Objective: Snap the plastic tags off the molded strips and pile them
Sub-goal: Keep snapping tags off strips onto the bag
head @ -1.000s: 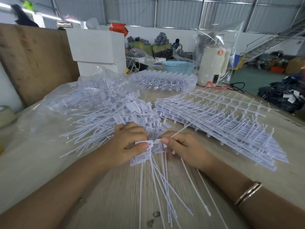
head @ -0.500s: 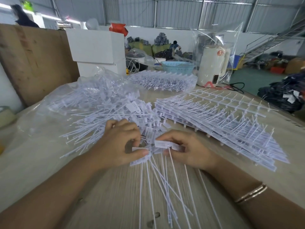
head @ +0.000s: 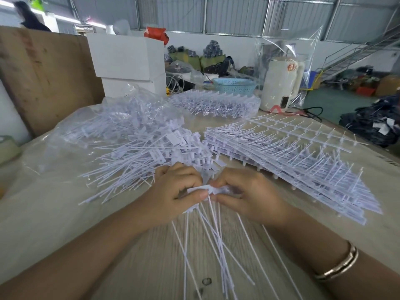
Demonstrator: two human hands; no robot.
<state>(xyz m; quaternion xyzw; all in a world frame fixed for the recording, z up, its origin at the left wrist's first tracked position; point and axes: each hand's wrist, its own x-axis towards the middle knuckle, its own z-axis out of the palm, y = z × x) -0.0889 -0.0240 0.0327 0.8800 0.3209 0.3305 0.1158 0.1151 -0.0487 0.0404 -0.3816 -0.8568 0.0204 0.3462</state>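
Observation:
My left hand (head: 175, 191) and my right hand (head: 249, 195) meet at the table's middle, both pinching a white molded strip of tags (head: 207, 189) whose thin tails (head: 214, 234) fan out toward me. A loose pile of snapped-off tags (head: 138, 152) lies just behind and left of my left hand, partly on a clear plastic bag (head: 65, 135). A stack of whole molded strips (head: 292, 161) lies to the right of my right hand.
A second stack of strips in plastic (head: 216, 103) sits farther back, with a blue basket (head: 234, 85), a white kettle (head: 281, 85) and white boxes (head: 127, 59) behind it. A wooden board (head: 43, 76) stands at the left. Bare wooden tabletop (head: 151, 267) lies near me.
My right hand had pulled a tag away to the right; now it is back against my left hand, pinching the strip again. My left hand has stayed in place.

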